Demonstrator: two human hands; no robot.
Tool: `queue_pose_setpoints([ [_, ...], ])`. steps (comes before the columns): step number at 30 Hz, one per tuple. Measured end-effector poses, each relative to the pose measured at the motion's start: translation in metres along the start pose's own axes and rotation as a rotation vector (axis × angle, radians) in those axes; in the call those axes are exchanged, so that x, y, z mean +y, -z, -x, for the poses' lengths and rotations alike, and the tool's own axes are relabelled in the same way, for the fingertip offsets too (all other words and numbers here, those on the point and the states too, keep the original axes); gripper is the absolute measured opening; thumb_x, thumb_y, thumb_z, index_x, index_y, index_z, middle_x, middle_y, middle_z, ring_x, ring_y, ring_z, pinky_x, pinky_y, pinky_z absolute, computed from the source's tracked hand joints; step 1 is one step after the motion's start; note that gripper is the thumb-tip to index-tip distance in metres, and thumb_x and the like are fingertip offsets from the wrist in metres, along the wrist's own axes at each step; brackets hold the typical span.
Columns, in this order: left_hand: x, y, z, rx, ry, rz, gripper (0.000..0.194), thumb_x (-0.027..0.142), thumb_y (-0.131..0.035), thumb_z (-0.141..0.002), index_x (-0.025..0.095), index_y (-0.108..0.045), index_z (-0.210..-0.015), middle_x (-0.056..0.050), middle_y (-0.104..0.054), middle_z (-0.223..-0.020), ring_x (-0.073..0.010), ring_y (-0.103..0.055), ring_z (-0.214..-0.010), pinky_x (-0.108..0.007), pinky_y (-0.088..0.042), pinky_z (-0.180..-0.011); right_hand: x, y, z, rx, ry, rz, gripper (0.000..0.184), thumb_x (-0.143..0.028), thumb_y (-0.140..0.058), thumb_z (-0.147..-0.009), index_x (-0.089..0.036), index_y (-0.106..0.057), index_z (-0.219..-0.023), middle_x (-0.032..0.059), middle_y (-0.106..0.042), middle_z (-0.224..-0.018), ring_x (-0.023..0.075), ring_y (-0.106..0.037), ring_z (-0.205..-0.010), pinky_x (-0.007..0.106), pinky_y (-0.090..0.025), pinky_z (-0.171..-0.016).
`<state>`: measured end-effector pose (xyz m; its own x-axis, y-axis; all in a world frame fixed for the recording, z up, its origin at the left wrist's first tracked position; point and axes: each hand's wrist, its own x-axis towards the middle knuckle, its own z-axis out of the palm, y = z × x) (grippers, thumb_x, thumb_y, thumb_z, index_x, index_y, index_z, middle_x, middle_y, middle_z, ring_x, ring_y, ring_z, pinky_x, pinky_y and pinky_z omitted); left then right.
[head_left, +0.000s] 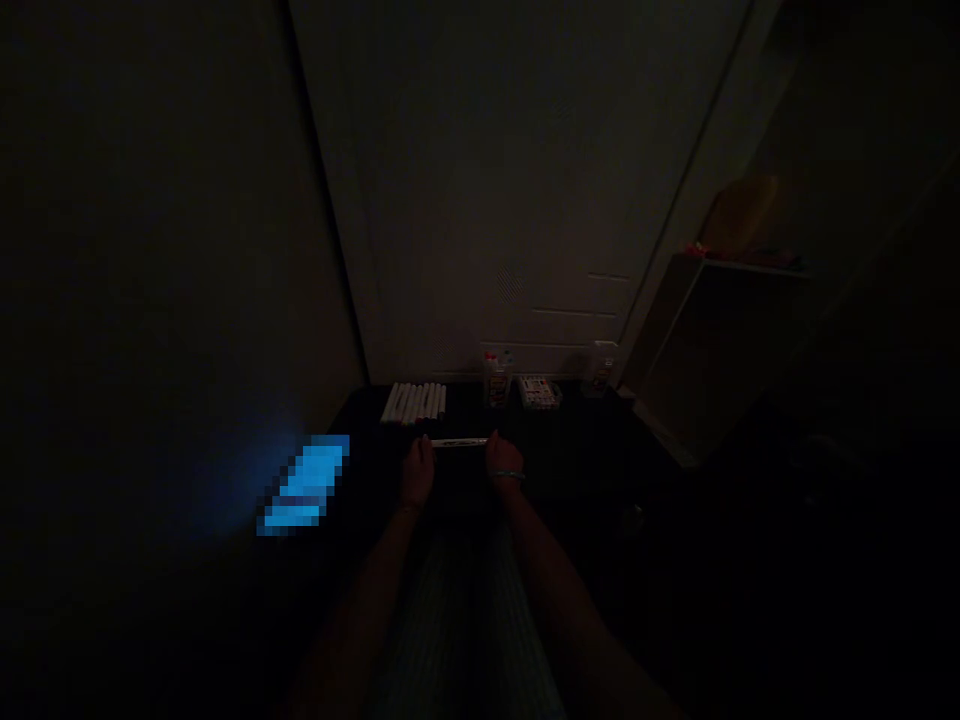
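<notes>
A slim white marker (459,442) lies level between my two hands above the dark table. Its left end is gripped by my left hand (418,472), whose fingers are closed. On the other end, my right hand (505,458) is closed too, with a thin band around the wrist. Just beyond my left hand, several white markers (415,402) lie side by side in a row. Past my right hand stands a clear case (497,384) with a few coloured tips at its top. Finger detail is lost in the dim light.
Beside the case is a low box (539,391) with small patterned ends showing. Another clear case (601,368) stands near the table's back right corner. A bright blue pixelated screen (304,487) is at the left. A wall rises behind; a cabinet (720,340) stands right.
</notes>
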<state>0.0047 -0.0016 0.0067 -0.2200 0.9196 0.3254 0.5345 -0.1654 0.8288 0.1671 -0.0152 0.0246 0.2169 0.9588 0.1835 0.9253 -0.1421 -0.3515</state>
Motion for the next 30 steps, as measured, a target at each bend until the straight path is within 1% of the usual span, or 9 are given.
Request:
queue_pose_setpoints([
  [4, 0.0014, -0.0002, 0.0, 0.006, -0.006, 0.017, 0.037, 0.046, -0.024, -0.084, 0.021, -0.045, -0.068, 0.0, -0.051, -0.059, -0.0127, -0.048, -0.054, -0.024, -0.033, -0.053, 0.0011, -0.0017, -0.0011, 0.059, 0.009, 0.011, 0.051, -0.03, -0.012, -0.092, -0.013, -0.06, -0.093, 0.0128, -0.063, -0.085, 0.018, -0.06, -0.078, 0.026, -0.041, -0.064],
  [7, 0.0041, 0.0003, 0.0008, 0.015, 0.013, 0.016, 0.037, 0.046, -0.023, -0.084, 0.021, -0.045, -0.067, 0.0, -0.052, -0.059, -0.013, -0.049, -0.054, -0.024, -0.033, -0.053, 0.0023, -0.0045, -0.0027, 0.063, 0.026, 0.015, 0.05, -0.031, -0.014, -0.092, -0.012, -0.06, -0.093, 0.0127, -0.064, -0.085, 0.0177, -0.06, -0.078, 0.025, -0.041, -0.064],
  [12, 0.0066, 0.0009, 0.002, 0.016, 0.006, 0.037, 0.036, 0.044, -0.024, -0.084, 0.021, -0.045, -0.066, 0.0, -0.051, -0.058, -0.0126, -0.049, -0.053, -0.024, -0.034, -0.054, 0.0033, -0.006, -0.0035, 0.056, -0.011, 0.036, 0.048, -0.032, -0.016, -0.092, -0.012, -0.06, -0.09, 0.0126, -0.064, -0.083, 0.0164, -0.06, -0.076, 0.023, -0.041, -0.063],
  [15, 0.0051, 0.0005, 0.0012, 0.015, 0.003, 0.044, 0.036, 0.044, -0.024, -0.084, 0.021, -0.045, -0.066, 0.0, -0.051, -0.059, -0.0124, -0.048, -0.053, -0.023, -0.034, -0.053, 0.003, -0.0045, -0.0024, 0.068, 0.026, 0.049, 0.044, -0.03, -0.018, -0.092, -0.013, -0.059, -0.095, 0.0116, -0.064, -0.084, 0.0158, -0.06, -0.077, 0.023, -0.04, -0.062],
  [21, 0.0048, 0.0008, 0.0001, 0.013, 0.003, 0.029, 0.035, 0.044, -0.025, -0.084, 0.021, -0.045, -0.066, 0.0, -0.051, -0.058, -0.0122, -0.049, -0.053, -0.023, -0.033, -0.052, -0.0011, -0.0008, -0.0022, 0.055, -0.034, 0.047, 0.05, -0.032, -0.016, -0.092, -0.012, -0.061, -0.088, 0.0115, -0.064, -0.083, 0.0158, -0.061, -0.077, 0.022, -0.041, -0.062],
  [26, 0.0057, 0.0009, 0.0015, 0.024, -0.015, 0.034, 0.035, 0.043, -0.024, -0.084, 0.021, -0.044, -0.067, 0.001, -0.05, -0.058, -0.0119, -0.048, -0.053, -0.023, -0.033, -0.052, -0.0014, 0.0015, -0.0004, 0.057, -0.027, 0.031, 0.049, -0.033, -0.016, -0.092, -0.012, -0.061, -0.09, 0.0123, -0.064, -0.085, 0.0164, -0.061, -0.079, 0.023, -0.041, -0.064],
  [30, 0.0063, 0.0014, 0.0023, 0.022, -0.005, 0.027, 0.035, 0.043, -0.024, -0.084, 0.021, -0.045, -0.066, 0.001, -0.05, -0.057, -0.0118, -0.047, -0.052, -0.023, -0.034, -0.052, -0.001, 0.0022, -0.0005, 0.057, -0.026, 0.004, 0.052, -0.033, -0.014, -0.092, -0.013, -0.062, -0.088, 0.0116, -0.065, -0.083, 0.0177, -0.061, -0.078, 0.025, -0.042, -0.063],
])
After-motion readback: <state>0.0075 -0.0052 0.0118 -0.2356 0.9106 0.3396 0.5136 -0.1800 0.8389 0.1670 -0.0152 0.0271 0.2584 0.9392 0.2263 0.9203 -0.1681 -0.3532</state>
